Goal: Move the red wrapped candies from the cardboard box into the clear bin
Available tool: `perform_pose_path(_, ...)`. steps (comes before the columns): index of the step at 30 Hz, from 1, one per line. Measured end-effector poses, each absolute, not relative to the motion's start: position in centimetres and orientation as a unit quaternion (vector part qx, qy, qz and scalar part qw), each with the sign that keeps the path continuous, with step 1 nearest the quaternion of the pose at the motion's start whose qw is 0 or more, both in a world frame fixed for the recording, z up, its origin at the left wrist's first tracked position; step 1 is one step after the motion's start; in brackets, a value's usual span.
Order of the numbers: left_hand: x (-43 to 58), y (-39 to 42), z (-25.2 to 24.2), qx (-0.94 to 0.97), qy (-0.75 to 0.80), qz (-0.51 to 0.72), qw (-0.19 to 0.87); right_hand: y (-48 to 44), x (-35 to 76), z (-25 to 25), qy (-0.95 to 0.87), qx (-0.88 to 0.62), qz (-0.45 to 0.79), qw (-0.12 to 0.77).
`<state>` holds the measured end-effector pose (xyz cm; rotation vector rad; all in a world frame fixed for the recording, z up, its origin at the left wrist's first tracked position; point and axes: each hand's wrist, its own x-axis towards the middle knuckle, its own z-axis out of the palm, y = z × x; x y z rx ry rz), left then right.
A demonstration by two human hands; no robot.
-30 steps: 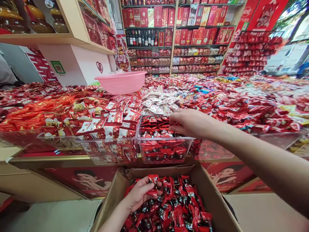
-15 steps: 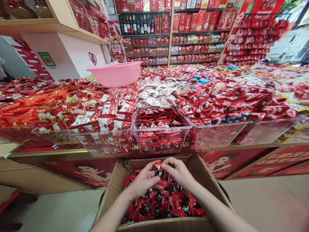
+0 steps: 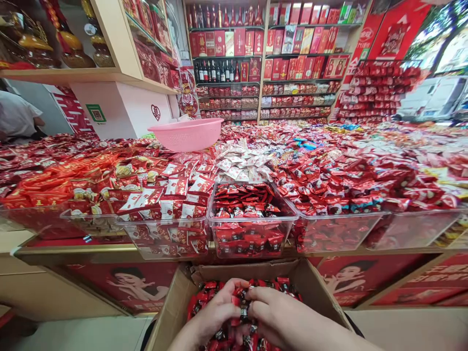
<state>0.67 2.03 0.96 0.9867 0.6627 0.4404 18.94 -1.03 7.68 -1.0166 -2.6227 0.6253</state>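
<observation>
A cardboard box [image 3: 321,297] full of red-and-black wrapped candies [image 3: 283,285] stands in front of me. My left hand [image 3: 215,314] is inside it, with thumb and fingers curled round a few small wrapped candies [image 3: 244,309]. My right hand [image 3: 280,312] faces it, fingers bent and their tips against the same candies. Between the two hands the wrappers stand side by side; the lower fingers are blurred and partly hidden. Just beyond the box, a clear plastic bin [image 3: 252,220] holds similar red packets, those at its front in neat rows.
Neighbouring clear bins [image 3: 340,217] heaped with wrapped sweets line the counter edge. A pink plastic basket [image 3: 186,135] rests on the sweets at the back left. Shelves [image 3: 228,56] of bottles and red boxes stand behind. A person in white [image 3: 18,114] is at the far left.
The view has tilted up, so everything sits lower. My right hand has come down and closer to the left, over the candies. A person in white now shows at the far left.
</observation>
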Motion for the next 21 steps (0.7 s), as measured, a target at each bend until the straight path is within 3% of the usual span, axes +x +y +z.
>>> perform_pose_path(5, -0.1, 2.9, 0.0, 0.408, 0.365, 0.295, 0.783, 0.1, 20.3, 14.0, -0.917, -0.322, 0.123, 0.203)
perform_pose_path(9, -0.5, 3.6, -3.0, 0.509, 0.49, 0.224, 0.671, 4.3, 21.7, 19.4, -0.858, -0.437, -0.006, 0.269)
perform_pose_path(15, -0.9, 3.4, -4.6, 0.618, 0.511, 0.092, 0.59, 11.6, 21.2, 19.8, -0.791, -0.589, -0.134, 0.101)
perform_pose_path(21, -1.8, 3.5, -5.0, 0.655, 0.524, 0.041, 0.543, 13.0, 20.6, 19.0, -0.805, -0.583, -0.105, -0.014)
